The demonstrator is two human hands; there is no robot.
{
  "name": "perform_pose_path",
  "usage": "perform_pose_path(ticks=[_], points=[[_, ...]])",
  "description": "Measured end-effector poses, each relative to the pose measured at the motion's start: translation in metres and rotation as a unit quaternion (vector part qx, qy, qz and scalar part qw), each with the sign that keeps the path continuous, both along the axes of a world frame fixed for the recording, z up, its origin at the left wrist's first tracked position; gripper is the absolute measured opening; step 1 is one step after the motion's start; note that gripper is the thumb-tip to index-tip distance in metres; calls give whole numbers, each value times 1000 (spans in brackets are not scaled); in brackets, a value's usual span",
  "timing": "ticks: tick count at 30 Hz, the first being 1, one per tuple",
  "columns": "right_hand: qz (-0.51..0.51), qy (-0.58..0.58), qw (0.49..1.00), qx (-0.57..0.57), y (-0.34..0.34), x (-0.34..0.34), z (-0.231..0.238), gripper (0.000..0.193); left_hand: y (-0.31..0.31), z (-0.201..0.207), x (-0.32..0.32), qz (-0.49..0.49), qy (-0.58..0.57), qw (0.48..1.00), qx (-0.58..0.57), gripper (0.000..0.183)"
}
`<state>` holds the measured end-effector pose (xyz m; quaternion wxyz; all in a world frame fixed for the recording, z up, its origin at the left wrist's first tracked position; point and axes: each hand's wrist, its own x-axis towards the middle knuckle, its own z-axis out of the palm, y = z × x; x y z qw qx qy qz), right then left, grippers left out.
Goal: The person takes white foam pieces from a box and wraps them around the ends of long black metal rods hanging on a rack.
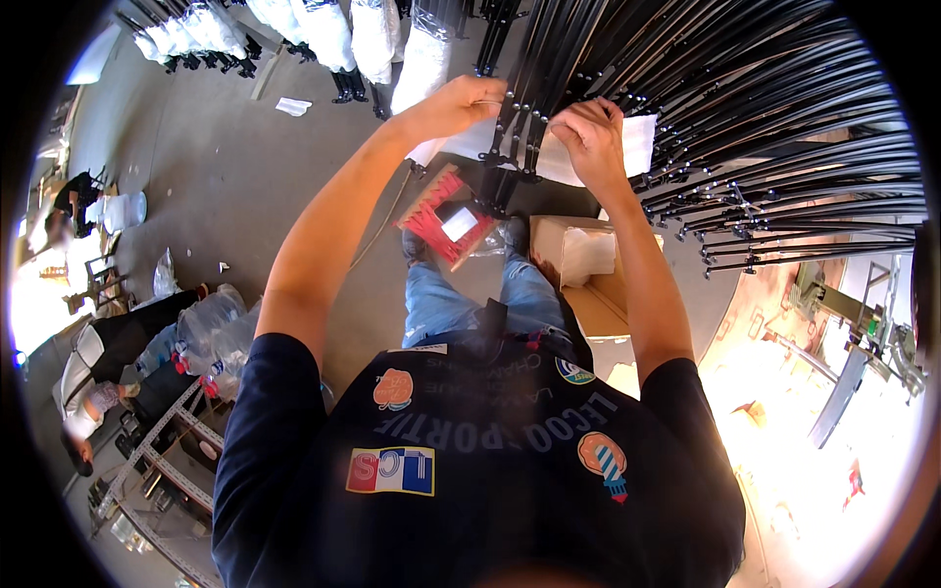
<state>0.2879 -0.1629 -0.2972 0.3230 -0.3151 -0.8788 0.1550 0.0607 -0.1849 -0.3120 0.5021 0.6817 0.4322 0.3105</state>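
Observation:
A bundle of black metal tubes (529, 118) stands in front of me, with small fittings at its near ends. A white sheet (639, 142) lies behind and under the bundle and sticks out to its right. My left hand (469, 106) is at the bundle's left side, fingers pinched together; a thin pale strand or edge shows at the fingertips. On the other side, my right hand (593, 139) is closed with bent fingers beside the tubes, over the white sheet. What either hand pinches is too small to make out.
Many more black tubes (784, 137) fan out at the right. Wrapped white bundles (372, 39) stand at the far left. Below the bundle are a pack of red strips (431, 211) and an open cardboard box (600, 306). Another person (83, 402) is at the left beside a metal frame (147, 456).

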Motion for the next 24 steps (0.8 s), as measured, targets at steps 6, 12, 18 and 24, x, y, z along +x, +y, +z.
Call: perform_pose_path(ticks=[6,12,18,24], points=[[-10,-17,1000,17,1,-1,1,7,2,-4,2,57,-94,994,-24,26],[-3,-11,1000,-3,-4,0,1,7,15,7,-8,-17,-41,999,-22,30],[-7,0,1000,0,-4,0,4,7,16,12,-8,-4,-40,997,-68,31],[-23,-3,1000,6,-3,-2,3,7,9,25,8,80,-135,984,-88,13]])
